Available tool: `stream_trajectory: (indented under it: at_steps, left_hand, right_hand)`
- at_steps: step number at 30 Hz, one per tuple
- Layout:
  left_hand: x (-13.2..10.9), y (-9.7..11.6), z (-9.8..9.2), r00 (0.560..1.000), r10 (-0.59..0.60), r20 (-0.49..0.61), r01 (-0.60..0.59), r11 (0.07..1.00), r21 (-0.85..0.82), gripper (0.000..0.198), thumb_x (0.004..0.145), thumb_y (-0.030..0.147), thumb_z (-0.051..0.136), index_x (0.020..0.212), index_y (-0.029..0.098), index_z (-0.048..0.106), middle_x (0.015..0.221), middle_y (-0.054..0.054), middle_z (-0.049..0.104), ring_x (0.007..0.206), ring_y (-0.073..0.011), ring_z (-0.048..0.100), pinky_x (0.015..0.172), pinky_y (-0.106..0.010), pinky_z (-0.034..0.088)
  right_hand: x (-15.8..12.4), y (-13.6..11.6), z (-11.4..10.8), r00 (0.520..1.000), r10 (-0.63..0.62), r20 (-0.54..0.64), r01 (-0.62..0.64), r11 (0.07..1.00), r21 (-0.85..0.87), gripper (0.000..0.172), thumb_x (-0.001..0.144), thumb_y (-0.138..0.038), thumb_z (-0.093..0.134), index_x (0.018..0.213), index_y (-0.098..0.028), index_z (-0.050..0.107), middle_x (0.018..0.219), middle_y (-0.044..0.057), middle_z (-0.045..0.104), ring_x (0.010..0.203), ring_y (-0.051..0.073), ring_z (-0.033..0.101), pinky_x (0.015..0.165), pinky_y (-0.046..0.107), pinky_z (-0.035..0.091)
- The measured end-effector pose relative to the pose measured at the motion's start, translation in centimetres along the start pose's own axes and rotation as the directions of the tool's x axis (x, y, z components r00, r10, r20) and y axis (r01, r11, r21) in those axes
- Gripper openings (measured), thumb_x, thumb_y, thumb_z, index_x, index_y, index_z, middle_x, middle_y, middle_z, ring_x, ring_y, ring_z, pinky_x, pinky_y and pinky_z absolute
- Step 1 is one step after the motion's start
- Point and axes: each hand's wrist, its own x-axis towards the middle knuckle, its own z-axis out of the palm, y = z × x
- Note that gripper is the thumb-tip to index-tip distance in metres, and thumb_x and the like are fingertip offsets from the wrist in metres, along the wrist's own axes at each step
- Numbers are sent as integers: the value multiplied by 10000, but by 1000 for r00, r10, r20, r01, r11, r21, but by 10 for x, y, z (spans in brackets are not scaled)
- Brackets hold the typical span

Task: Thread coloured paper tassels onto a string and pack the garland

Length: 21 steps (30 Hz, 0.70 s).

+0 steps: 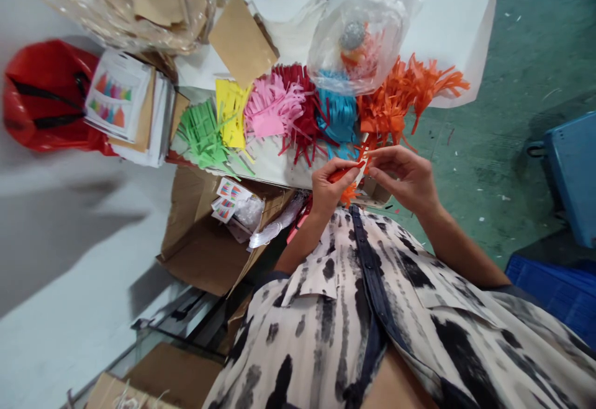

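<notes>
Close in front of my body, my left hand [331, 184] grips a rolled piece of orange tissue paper [339, 175], its fringe hanging below the fingers. My right hand [401, 176] is just to the right, thumb and fingertips near the end of the roll; whether it pinches anything is too small to tell. Beyond the hands lie fringed paper bundles along the table edge: green [202, 133], yellow [231, 114], pink [272, 105], dark red [302, 142], blue [339, 114] and orange [386, 108].
A clear plastic bag [363, 36] with a silver ball sits behind the bundles. Printed cards [118, 98] and a red bag [41, 95] are at the left. An open cardboard box [200, 235] stands below the table edge. Blue bins are at the right.
</notes>
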Motion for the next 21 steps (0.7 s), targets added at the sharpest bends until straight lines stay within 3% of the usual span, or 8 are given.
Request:
stream_trajectory:
  at_steps: [3, 11, 17, 21]
  left_hand:
    - [0, 5, 0, 999, 29, 18, -29, 1000, -6, 271, 911, 507, 864, 976, 244, 851, 933, -12, 788, 882, -154, 714, 844, -287, 554]
    - [0, 14, 3, 994, 100, 41, -102, 994, 50, 223, 951, 467, 821, 973, 246, 845, 944, -26, 784, 898, -163, 714, 860, -301, 560]
    - [1, 19, 7, 989, 141, 47, -146, 982, 119, 324, 916, 563, 850, 924, 239, 841, 898, -35, 769, 859, -171, 707, 835, -319, 564]
    - [2, 19, 6, 985, 167, 37, -170, 978, 123, 305, 927, 536, 856, 893, 234, 839, 870, -32, 759, 830, -160, 702, 814, -312, 559]
  right_hand:
    - [0, 1, -1, 1000, 19, 3, -19, 1000, -3, 237, 906, -449, 898, 1043, -267, 832, 1010, 52, 808, 926, 213, 778, 916, 400, 691]
    - [3, -2, -2, 997, -73, 1, 73, 991, -114, 147, 956, -412, 843, 1050, -300, 854, 1052, 61, 782, 955, 227, 756, 850, 408, 681]
    - [2, -5, -2, 997, -76, 5, 75, 980, -186, 128, 989, -412, 791, 1021, -297, 836, 1022, 65, 760, 913, 225, 740, 805, 404, 662]
    - [2, -8, -5, 997, -65, 42, 72, 978, -197, 137, 977, -422, 808, 1013, -294, 840, 1011, 62, 778, 894, 220, 741, 799, 398, 657]
